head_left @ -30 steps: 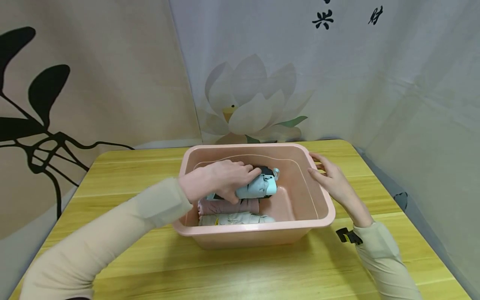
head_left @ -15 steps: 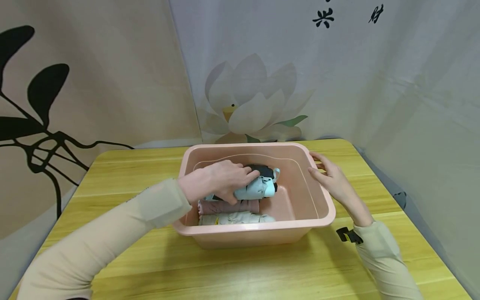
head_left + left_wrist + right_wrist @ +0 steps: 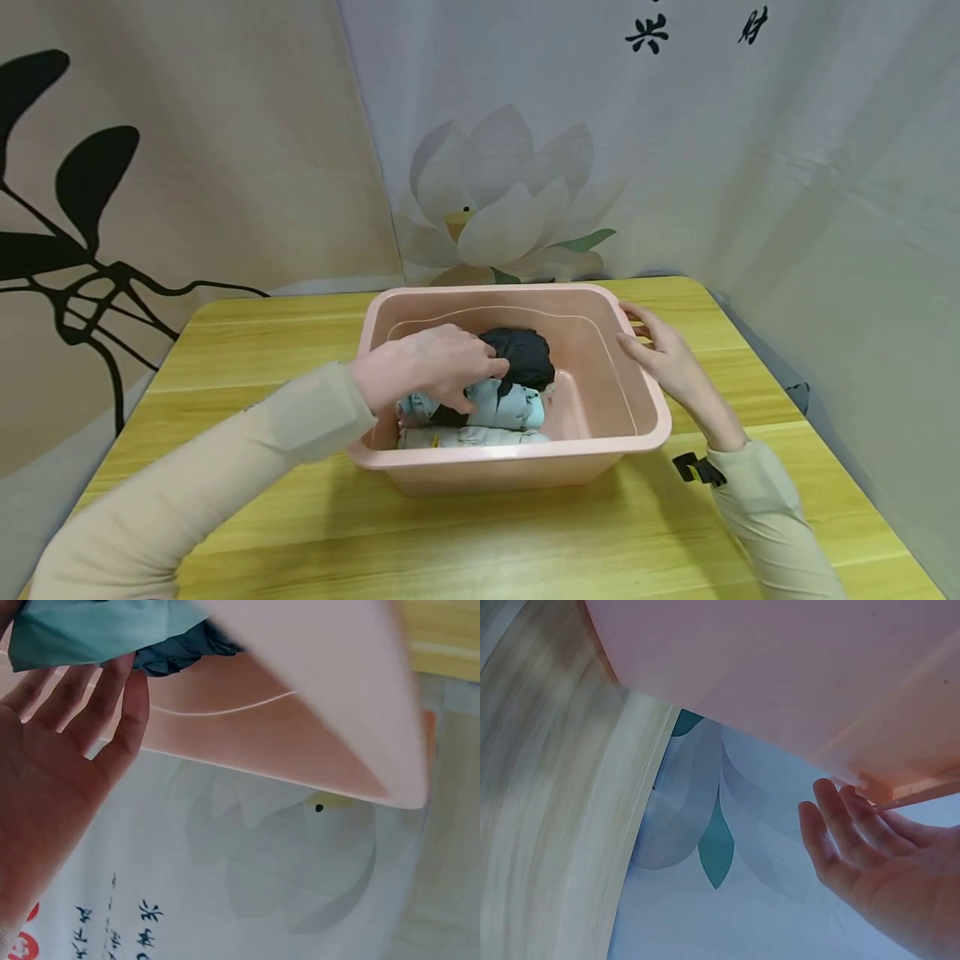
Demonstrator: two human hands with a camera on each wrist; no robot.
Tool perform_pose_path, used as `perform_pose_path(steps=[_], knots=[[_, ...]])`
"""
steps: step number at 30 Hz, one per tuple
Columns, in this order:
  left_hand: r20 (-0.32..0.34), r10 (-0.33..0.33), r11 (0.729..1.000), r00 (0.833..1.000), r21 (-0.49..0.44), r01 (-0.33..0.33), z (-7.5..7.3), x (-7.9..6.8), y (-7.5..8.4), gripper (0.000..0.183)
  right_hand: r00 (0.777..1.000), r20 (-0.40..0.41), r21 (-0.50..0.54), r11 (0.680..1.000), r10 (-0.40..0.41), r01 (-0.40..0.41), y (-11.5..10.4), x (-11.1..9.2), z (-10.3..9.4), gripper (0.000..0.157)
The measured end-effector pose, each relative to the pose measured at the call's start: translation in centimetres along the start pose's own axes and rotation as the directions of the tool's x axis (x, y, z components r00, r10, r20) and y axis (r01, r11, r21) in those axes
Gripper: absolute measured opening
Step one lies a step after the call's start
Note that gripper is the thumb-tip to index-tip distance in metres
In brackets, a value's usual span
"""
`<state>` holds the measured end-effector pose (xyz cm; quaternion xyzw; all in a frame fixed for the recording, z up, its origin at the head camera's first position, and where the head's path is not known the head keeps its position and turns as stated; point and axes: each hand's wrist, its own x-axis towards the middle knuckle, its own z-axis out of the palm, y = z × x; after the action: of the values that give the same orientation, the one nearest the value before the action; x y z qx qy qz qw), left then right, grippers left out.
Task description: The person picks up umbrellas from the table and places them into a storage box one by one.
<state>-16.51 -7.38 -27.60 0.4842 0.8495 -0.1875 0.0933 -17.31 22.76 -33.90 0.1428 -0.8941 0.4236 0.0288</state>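
Note:
In the head view a pink plastic tub (image 3: 480,467) stands on the table. My left hand (image 3: 438,362) reaches in over its left side, thumb and fingers spread across a light blue rolled fabric bundle (image 3: 513,407) with a dark patch. Behind that bundle lies a black crumpled fabric bundle (image 3: 517,354); in front, a whitish roll (image 3: 487,437). The left wrist view shows my left hand's fingers under the edge of the pale blue fabric (image 3: 97,634). My right hand (image 3: 671,358) rests on the tub's right rim, fingers loosely bent, fingertips touching it in the right wrist view.
The wooden table (image 3: 247,367) extends around the tub on all sides. Behind it hangs a pale cloth (image 3: 675,167) printed with a lotus and black characters. A black clip (image 3: 699,471) is on the right wrist.
The light blue bundle has come nearer the tub's front wall, now covering most of the pink roll, and the black bundle behind it shows more fully. My right hand has stayed in place.

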Motion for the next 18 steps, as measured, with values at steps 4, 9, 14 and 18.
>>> perform_pose_path(steps=[4, 9, 14, 18], knots=[[-0.035, -0.010, 0.999, 0.999, -0.039, 0.008, 0.3, -0.6, -0.2, 0.048, 1.000, -0.008, 0.000, 1.000, -0.010, 0.010, 0.1, 0.0, 0.0, 0.051], [-0.080, -0.060, 0.989, 0.995, -0.137, 0.049, 0.8, -1.8, -0.6, 0.041, 0.995, -0.058, -0.047, 0.996, -0.081, 0.079, 0.4, 0.1, 0.1, 0.045], [-0.200, -0.129, 0.966, 0.971, -0.246, 0.078, 0.8, -3.7, -1.4, 0.034, 0.981, -0.131, -0.090, 0.987, -0.145, 0.134, 0.8, 0.1, -0.1, 0.037], [-0.381, -0.199, 0.952, 0.903, -0.294, 0.086, 1.5, -5.6, -2.6, 0.028, 0.957, -0.215, -0.114, 0.979, -0.193, 0.171, 1.8, 0.4, -0.4, 0.033]])
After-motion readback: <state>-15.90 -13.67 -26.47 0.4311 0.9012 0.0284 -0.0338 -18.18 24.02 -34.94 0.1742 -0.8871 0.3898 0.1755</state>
